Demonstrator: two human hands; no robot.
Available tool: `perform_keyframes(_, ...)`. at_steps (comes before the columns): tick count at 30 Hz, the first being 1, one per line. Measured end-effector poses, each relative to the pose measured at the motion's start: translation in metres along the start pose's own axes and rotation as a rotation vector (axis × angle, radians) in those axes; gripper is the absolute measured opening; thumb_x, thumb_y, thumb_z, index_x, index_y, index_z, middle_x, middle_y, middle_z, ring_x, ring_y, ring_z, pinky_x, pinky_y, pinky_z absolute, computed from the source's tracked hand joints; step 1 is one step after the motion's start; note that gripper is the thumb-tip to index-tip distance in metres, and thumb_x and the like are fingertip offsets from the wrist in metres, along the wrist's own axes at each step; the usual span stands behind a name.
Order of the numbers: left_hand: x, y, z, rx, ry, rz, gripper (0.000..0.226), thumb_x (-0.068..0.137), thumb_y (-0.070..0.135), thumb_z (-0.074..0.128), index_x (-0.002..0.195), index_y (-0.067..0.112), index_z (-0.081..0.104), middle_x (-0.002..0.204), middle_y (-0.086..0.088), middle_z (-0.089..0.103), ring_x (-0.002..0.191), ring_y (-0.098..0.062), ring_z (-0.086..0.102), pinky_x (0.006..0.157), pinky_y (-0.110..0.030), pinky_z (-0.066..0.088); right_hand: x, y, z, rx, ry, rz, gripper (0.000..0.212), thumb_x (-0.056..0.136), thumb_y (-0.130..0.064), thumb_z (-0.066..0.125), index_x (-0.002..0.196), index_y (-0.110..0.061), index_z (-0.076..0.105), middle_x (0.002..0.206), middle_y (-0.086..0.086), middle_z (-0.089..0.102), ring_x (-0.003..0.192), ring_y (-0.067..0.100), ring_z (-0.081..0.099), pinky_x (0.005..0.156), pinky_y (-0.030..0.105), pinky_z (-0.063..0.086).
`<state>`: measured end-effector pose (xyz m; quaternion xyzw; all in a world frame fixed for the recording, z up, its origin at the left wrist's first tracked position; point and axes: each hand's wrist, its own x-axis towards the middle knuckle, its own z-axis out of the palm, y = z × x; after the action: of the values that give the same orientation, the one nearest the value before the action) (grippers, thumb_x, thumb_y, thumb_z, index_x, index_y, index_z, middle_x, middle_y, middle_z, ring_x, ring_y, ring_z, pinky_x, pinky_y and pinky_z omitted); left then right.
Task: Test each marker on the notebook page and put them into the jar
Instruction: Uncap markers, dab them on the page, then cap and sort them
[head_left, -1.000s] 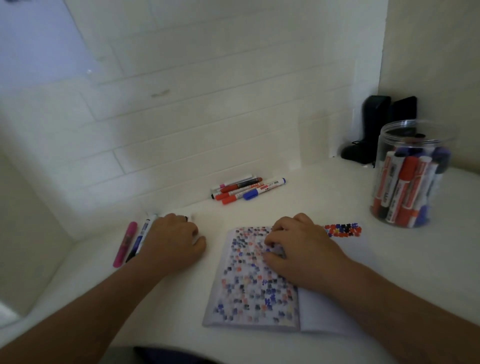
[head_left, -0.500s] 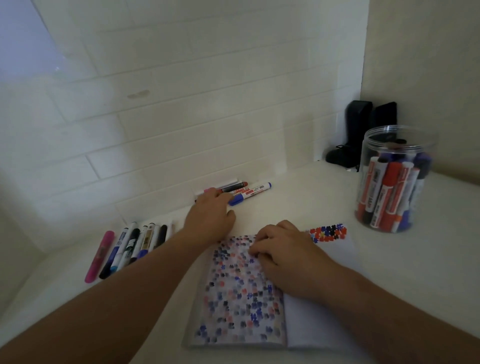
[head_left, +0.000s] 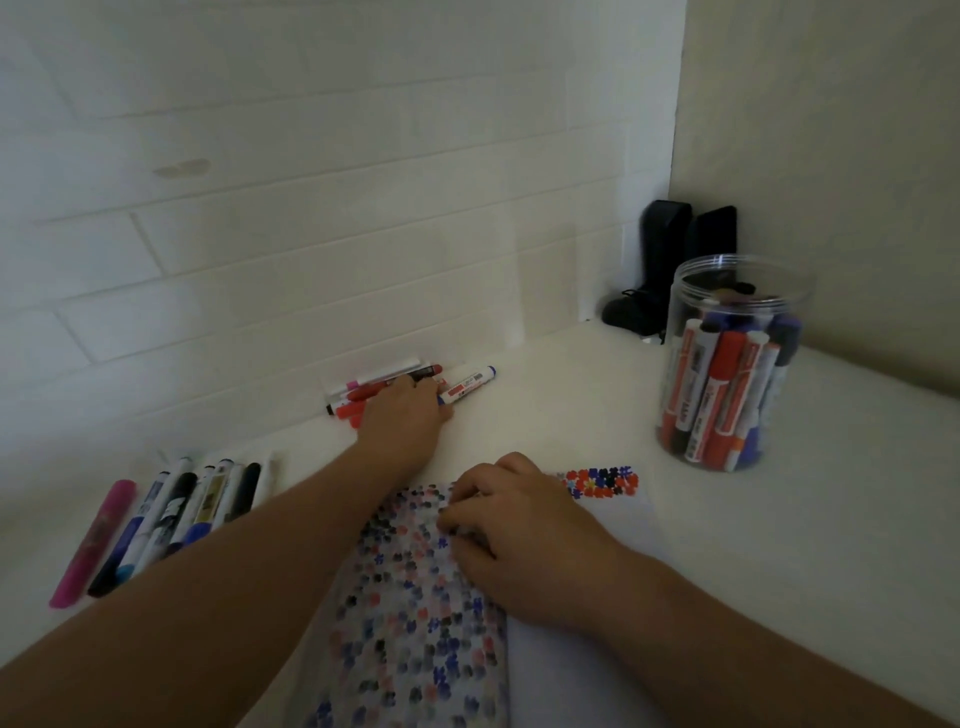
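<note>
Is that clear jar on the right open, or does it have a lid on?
Open. The jar stands upright, its round rim bare with no lid across it, and marker ends show through the mouth.

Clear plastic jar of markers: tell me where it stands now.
In the head view the clear plastic jar stands upright at the right of the white counter, just in front of the black objects in the wall corner.
</note>
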<state>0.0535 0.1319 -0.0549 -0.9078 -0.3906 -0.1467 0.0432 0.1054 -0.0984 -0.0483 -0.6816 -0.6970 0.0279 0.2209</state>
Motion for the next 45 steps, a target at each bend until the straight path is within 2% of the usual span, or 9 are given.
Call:
perform_keyframes(5, -0.020, 0.026, -0.030, -0.267, 0.028, 0.057, 0.028, 0.108, 0.025, 0.039, 0.123, 0.010, 0.058, 0.120, -0.014, 0.055, 0.103, -0.026, 0.052, 0.087, -0.040, 0.045, 0.003, 0.005, -0.001, 0.132, 0.076, 0.031, 0.028, 0.100, -0.031, 0.056, 0.120, -0.030, 0.075, 0.113, -0.011, 0.068, 0.104, 0.009, 0.054, 0.094, 0.034, 0.049)
perform_keyframes(10, -0.071, 0.058, -0.063, -0.916, 0.023, 0.210, 0.017, 0.109, 0.031, 0.037, 0.112, 0.027, 0.054, 0.088, -0.002, 0.062, 0.076, -0.022, 0.058, 0.068, -0.044, 0.049, 0.012, 0.017, -0.023, 0.625, 0.427, 0.423, 0.020, 0.094, -0.056, 0.064, 0.097, -0.036, 0.065, 0.088, -0.012, 0.071, 0.078, 0.002, 0.067, 0.068, 0.023, 0.054)
perform_keyframes(14, -0.094, 0.053, -0.063, -0.767, -0.054, 0.521, 0.011, 0.109, 0.036, 0.038, 0.114, 0.041, 0.046, 0.083, 0.012, 0.059, 0.074, -0.007, 0.056, 0.064, -0.025, 0.044, 0.010, 0.025, -0.035, 0.984, 0.500, 0.428, 0.027, 0.095, -0.047, 0.068, 0.108, -0.024, 0.063, 0.063, -0.002, 0.060, 0.051, 0.011, 0.053, 0.046, 0.027, 0.044)
perform_keyframes(18, -0.094, 0.047, -0.053, -0.787, -0.094, 0.547, 0.022, 0.108, 0.036, 0.043, 0.128, 0.045, 0.047, 0.080, 0.022, 0.060, 0.070, -0.001, 0.058, 0.062, -0.010, 0.037, 0.009, 0.021, -0.029, 1.107, 0.499, 0.461, 0.022, 0.101, -0.030, 0.063, 0.101, -0.008, 0.067, 0.059, 0.000, 0.054, 0.049, 0.009, 0.045, 0.043, 0.020, 0.037)
perform_keyframes(24, -0.088, 0.049, -0.048, -0.809, -0.095, 0.543, 0.020, 0.106, 0.041, 0.045, 0.116, 0.058, 0.047, 0.077, 0.017, 0.063, 0.064, -0.008, 0.059, 0.058, -0.013, 0.039, 0.010, 0.022, -0.028, 1.198, 0.497, 0.506, 0.012, 0.102, -0.017, 0.059, 0.094, -0.014, 0.068, 0.059, 0.001, 0.054, 0.046, 0.006, 0.043, 0.040, 0.019, 0.034)
perform_keyframes(29, -0.083, 0.043, -0.050, -0.842, -0.140, 0.489, 0.030, 0.103, 0.046, 0.050, 0.133, 0.050, 0.053, 0.079, 0.025, 0.064, 0.066, -0.005, 0.060, 0.062, -0.014, 0.041, 0.009, 0.021, -0.029, 1.182, 0.498, 0.464, 0.012, 0.103, -0.013, 0.057, 0.107, -0.009, 0.067, 0.062, 0.004, 0.058, 0.047, 0.007, 0.047, 0.040, 0.019, 0.036)
perform_keyframes(33, -0.083, 0.034, -0.048, -0.819, -0.244, 0.423, 0.036, 0.095, 0.057, 0.058, 0.124, 0.044, 0.040, 0.068, 0.001, 0.057, 0.055, -0.009, 0.050, 0.058, -0.033, 0.046, 0.010, 0.027, -0.035, 1.199, 0.541, 0.534, 0.020, 0.101, -0.011, 0.055, 0.090, -0.017, 0.070, 0.062, 0.010, 0.053, 0.049, 0.017, 0.046, 0.040, 0.023, 0.036)
perform_keyframes(39, -0.085, 0.016, -0.045, -0.505, -0.369, 0.461, 0.041, 0.077, 0.069, 0.066, 0.113, 0.053, 0.054, 0.097, 0.016, 0.045, 0.091, 0.000, 0.045, 0.078, -0.029, 0.047, 0.005, 0.033, -0.039, 1.191, 0.449, 0.505, 0.029, 0.093, -0.001, 0.064, 0.070, -0.014, 0.053, 0.058, 0.007, 0.040, 0.048, 0.017, 0.029, 0.042, 0.022, 0.024)
perform_keyframes(45, -0.080, 0.014, -0.047, -0.495, -0.399, 0.441, 0.047, 0.072, 0.074, 0.070, 0.114, 0.056, 0.058, 0.098, 0.017, 0.042, 0.092, 0.001, 0.042, 0.080, -0.026, 0.042, 0.004, 0.032, -0.026, 0.719, 0.410, 0.522, 0.031, 0.081, -0.004, 0.075, 0.063, -0.021, 0.055, 0.057, 0.000, 0.053, 0.051, 0.016, 0.046, 0.050, 0.029, 0.040)
